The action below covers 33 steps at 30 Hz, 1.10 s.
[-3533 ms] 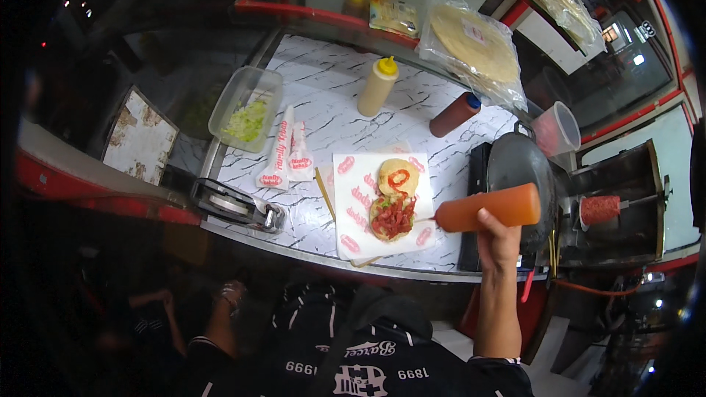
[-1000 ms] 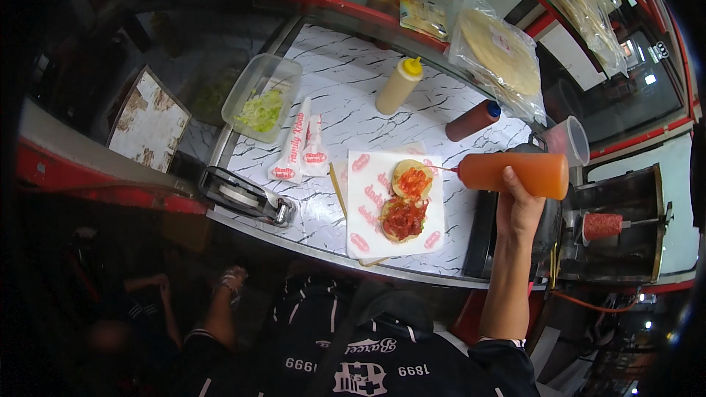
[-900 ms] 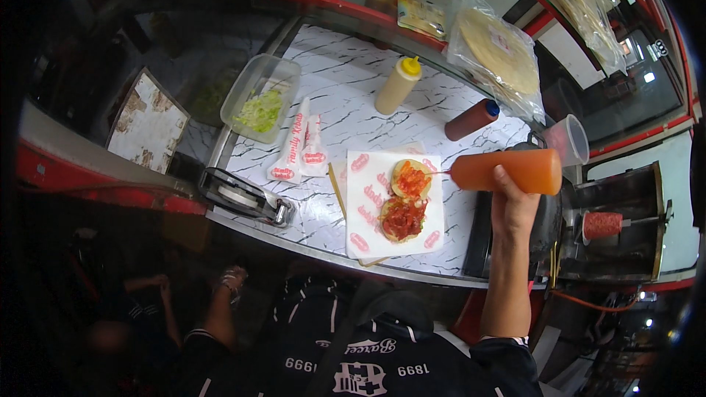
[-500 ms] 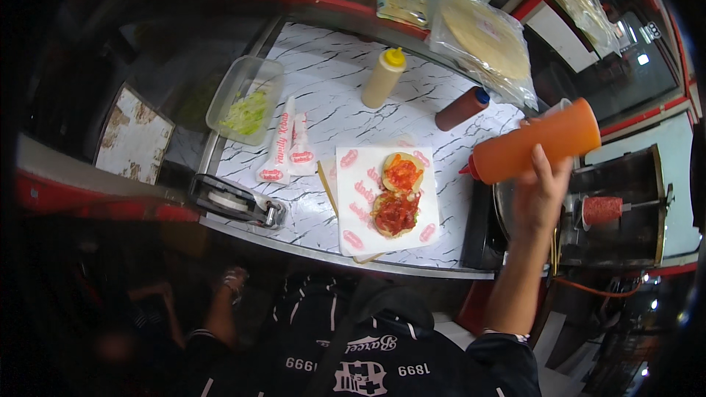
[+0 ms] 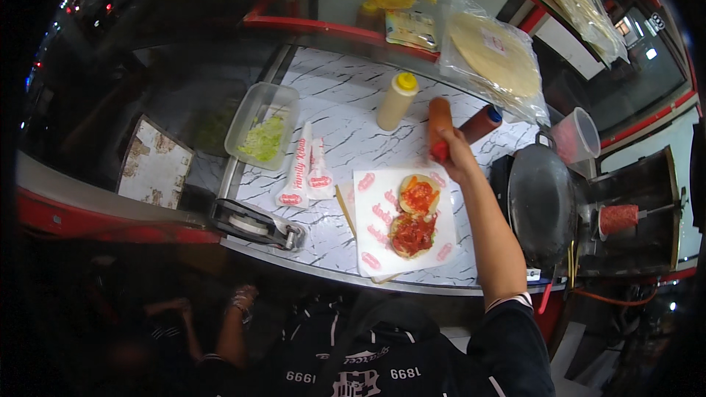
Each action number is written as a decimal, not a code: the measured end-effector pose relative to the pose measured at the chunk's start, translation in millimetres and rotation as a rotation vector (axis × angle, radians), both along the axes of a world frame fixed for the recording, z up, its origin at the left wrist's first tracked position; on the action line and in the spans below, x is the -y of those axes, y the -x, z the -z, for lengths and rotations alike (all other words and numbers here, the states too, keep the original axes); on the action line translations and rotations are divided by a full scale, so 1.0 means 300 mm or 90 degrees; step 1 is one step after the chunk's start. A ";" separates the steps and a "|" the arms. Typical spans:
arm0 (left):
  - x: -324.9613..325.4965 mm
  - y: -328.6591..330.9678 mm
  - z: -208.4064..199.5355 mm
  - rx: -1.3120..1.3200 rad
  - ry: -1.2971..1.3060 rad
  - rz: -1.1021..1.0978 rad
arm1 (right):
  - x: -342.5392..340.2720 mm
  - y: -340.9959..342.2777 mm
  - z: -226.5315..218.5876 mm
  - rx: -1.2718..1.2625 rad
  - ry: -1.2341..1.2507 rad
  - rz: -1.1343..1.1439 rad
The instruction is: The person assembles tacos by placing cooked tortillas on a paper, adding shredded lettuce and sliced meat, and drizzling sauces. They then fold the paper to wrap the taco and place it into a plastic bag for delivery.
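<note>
My right hand (image 5: 457,156) is closed round the capped end of an orange squeeze bottle (image 5: 440,116), whose red cap points down toward me. It is beside a dark red squeeze bottle with a blue cap (image 5: 479,125) and a cream one with a yellow cap (image 5: 398,101). Nearer me, an opened bun lies on white printed paper (image 5: 370,213). One half (image 5: 419,195) has red and orange sauce; the other (image 5: 413,235) carries red-sauced filling. At the lower left, my left hand (image 5: 244,300) hangs in shadow below the counter, its fingers unclear.
At left are a clear tub of shredded lettuce (image 5: 263,136), printed paper sleeves (image 5: 301,176) and a tape dispenser (image 5: 257,224). A dark round pan (image 5: 542,202) stands right, beside meat on a spit (image 5: 619,219). Bagged flatbreads (image 5: 494,55) lie at the back.
My right hand has carried the orange bottle leftward from over the pan to beside the other bottles, turning it from sideways to cap-down. The view has shifted slightly.
</note>
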State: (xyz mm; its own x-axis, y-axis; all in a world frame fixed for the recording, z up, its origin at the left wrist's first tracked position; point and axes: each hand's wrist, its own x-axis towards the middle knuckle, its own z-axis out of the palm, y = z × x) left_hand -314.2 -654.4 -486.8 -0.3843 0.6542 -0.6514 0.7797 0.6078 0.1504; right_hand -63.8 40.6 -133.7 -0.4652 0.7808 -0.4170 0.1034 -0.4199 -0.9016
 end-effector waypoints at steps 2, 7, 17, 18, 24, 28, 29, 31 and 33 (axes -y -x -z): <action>0.108 -0.002 -0.015 0.017 0.046 0.072 | 0.017 0.001 -0.029 -0.029 -0.061 0.090; 0.160 -0.097 -0.025 0.073 -0.039 -0.305 | -0.054 0.012 0.019 0.029 -0.107 0.124; 0.258 -0.114 0.083 0.068 -0.129 -0.152 | 0.065 0.450 0.187 0.243 -0.480 -0.037; 0.250 -0.112 0.083 0.057 -0.093 -0.166 | 0.082 0.460 0.154 0.183 -0.423 -0.039; 0.180 -0.118 0.064 0.171 -0.118 -0.368 | 0.430 0.199 -0.020 -0.110 -0.086 -0.110; 0.002 -0.134 -0.179 0.270 -0.013 -0.437 | 0.378 -0.252 -0.368 -0.383 -0.139 0.169; 0.061 -0.185 -0.138 0.260 -0.018 -0.411 | 0.383 -0.265 -0.417 -0.247 -0.193 0.057; 0.135 -0.128 -0.074 0.194 -0.012 -0.251 | 0.411 -0.376 -0.495 0.026 -0.309 -0.042; 0.223 -0.214 0.001 0.173 -0.038 -0.200 | 0.499 -0.387 -0.756 -0.066 -0.493 -0.038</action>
